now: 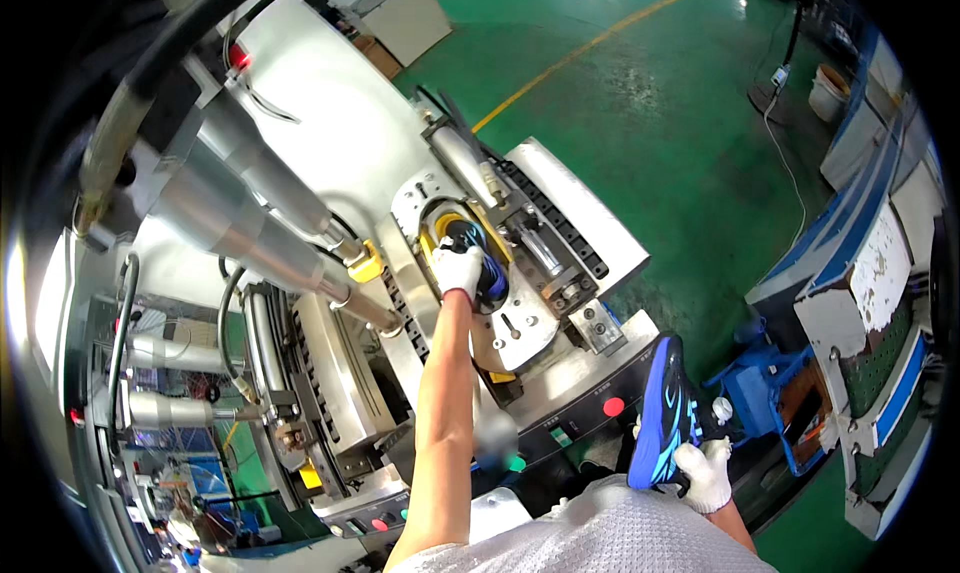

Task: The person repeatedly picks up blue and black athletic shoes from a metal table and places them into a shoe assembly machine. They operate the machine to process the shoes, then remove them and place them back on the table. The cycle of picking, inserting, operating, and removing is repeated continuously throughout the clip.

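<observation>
My left hand [457, 271], in a white glove, reaches into a metal press station. Its fingers close on a black and blue shoe [493, 280] that sits in a yellow-lined holder [428, 245]. Part of that shoe is hidden under the hand. Low on the right, my right hand [707, 476], also gloved, grips a second shoe [655, 413] at one end. This one is black with light blue markings and a bright blue sole, and it is held tilted beside the machine's front edge.
Large metal cylinders [215, 198] slant over the machine from the left. A front panel carries a red button [614, 406] and a green one [516, 463]. To the right are a blue stool [757, 393] and a blue-and-white machine [865, 273]. A bucket [828, 93] stands farther back on green floor.
</observation>
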`<state>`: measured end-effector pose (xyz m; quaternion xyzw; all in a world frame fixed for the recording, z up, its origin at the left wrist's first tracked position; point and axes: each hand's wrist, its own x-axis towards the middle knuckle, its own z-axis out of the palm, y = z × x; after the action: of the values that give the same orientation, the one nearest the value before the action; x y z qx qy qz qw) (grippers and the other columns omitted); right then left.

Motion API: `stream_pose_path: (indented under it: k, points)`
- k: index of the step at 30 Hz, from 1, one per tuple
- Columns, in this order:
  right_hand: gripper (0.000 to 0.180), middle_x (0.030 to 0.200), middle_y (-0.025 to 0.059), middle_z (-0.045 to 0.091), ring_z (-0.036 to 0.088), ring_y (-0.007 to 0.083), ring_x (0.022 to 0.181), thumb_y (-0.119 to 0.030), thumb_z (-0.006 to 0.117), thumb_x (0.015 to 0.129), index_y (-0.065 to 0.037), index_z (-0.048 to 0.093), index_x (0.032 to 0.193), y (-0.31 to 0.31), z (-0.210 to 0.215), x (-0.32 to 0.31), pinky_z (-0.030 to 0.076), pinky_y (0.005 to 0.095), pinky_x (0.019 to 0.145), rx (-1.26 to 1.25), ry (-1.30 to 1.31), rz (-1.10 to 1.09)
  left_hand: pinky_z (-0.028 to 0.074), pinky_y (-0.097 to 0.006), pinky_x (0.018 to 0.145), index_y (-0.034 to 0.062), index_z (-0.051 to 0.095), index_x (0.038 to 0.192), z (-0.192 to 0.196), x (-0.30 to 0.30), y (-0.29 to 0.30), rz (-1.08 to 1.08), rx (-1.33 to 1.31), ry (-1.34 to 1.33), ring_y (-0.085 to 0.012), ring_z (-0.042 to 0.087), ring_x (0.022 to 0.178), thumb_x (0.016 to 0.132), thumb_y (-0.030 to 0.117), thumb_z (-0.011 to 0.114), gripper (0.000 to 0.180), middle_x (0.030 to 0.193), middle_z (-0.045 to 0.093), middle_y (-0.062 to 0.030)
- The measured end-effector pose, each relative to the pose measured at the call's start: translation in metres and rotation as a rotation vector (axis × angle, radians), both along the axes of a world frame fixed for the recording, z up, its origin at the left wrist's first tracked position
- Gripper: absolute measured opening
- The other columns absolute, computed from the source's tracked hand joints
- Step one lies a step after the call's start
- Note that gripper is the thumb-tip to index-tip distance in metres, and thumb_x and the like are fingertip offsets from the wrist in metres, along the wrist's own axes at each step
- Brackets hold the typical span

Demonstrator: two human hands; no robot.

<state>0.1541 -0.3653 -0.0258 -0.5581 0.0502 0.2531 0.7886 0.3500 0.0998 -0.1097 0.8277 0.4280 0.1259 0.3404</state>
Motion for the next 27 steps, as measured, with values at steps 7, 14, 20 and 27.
stream_pose_path:
  k: [7,14,20,27]
  points:
    - [0.041,0.105,0.0078,0.072,0.066,0.0178,0.095,-0.022,0.073,0.088,0.001,0.066,0.122,0.073,0.011,0.05,0.052,0.036,0.091,-0.357,-0.367,0.099,0.053,-0.037,0.091,0.0019,0.063,0.127,0.082,-0.132,-0.035,-0.051,-0.168,-0.446,-0.0199,0.067,0.101,0.085,0.024,0.077,0.05,0.116,0.071,-0.0127]
    - [0.069,0.108,0.0227,0.07,0.068,0.0268,0.099,-0.045,0.079,0.083,0.013,0.062,0.117,0.315,0.015,0.201,0.053,0.0393,0.09,-0.489,-0.465,0.53,0.047,-0.037,0.106,0.0016,0.055,0.135,0.089,-0.391,-0.098,-0.256,-0.197,-0.346,-0.0241,0.058,0.121,0.081,0.015,0.08,0.062,0.129,0.06,-0.0142]
    - [0.05,0.099,0.0244,0.072,0.072,0.0388,0.087,-0.05,0.065,0.089,0.0,0.069,0.096,0.418,-0.149,0.254,0.055,0.051,0.076,-1.111,-1.214,0.287,0.048,-0.04,0.105,0.0004,0.052,0.14,0.04,-0.553,-0.181,0.417,-0.553,0.204,-0.0287,0.062,0.119,0.078,0.028,0.084,0.075,0.13,0.064,-0.0185]
    - [0.061,0.117,0.0278,0.068,0.066,0.0433,0.111,-0.053,0.067,0.087,0.002,0.068,0.112,0.423,-0.158,0.289,0.052,0.0513,0.095,-1.239,-1.176,0.435,0.045,-0.044,0.107,-0.0005,0.038,0.144,-0.11,-0.627,-0.268,1.196,-0.205,0.15,-0.0402,0.059,0.122,0.083,0.028,0.078,0.079,0.133,0.059,-0.0229]
